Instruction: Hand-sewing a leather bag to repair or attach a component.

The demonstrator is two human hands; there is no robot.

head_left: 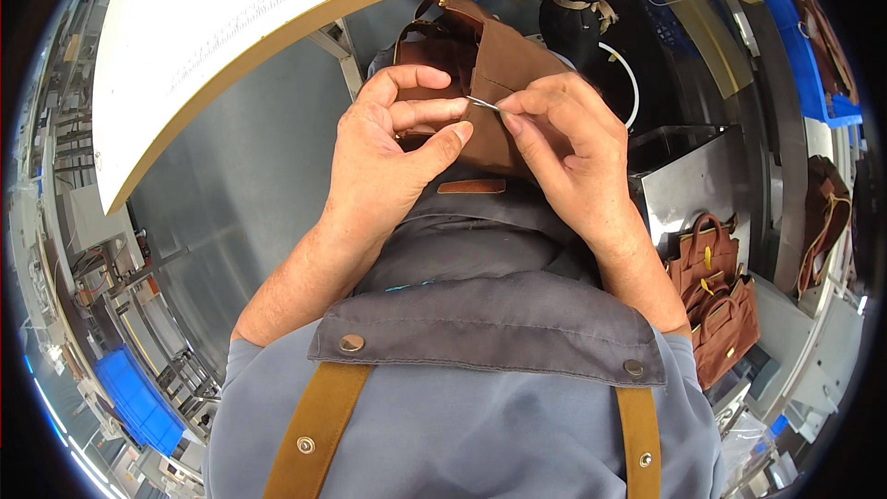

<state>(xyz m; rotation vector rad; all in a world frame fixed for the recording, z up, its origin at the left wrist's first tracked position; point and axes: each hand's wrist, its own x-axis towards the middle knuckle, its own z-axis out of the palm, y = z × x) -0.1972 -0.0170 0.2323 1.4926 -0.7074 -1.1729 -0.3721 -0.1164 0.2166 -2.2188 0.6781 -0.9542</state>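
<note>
A brown bag (pixel 508 65) lies in front of me, its dark interior showing at the left. My right hand (pixel 573 143) pinches a thin silvery needle-like tool (pixel 482 102) between thumb and index finger above the bag. The tool points left toward my left hand (pixel 388 139), whose thumb and curved fingers are apart over the bag's opening. A middle fingertip of that hand is close to the tool's end; whether they touch, I cannot tell. A small tan leather strip (pixel 471 186) shows on the dark apron just below the bag.
A curved-looking white worktable edge (pixel 231 18) runs across the top. Several brown handbags (pixel 716 314) sit at the lower right beside metal fittings. A blue bin (pixel 822 92) with brown pieces is at the upper right; another blue crate (pixel 134 393) is at the lower left. A white hose (pixel 631 79) loops behind the bag.
</note>
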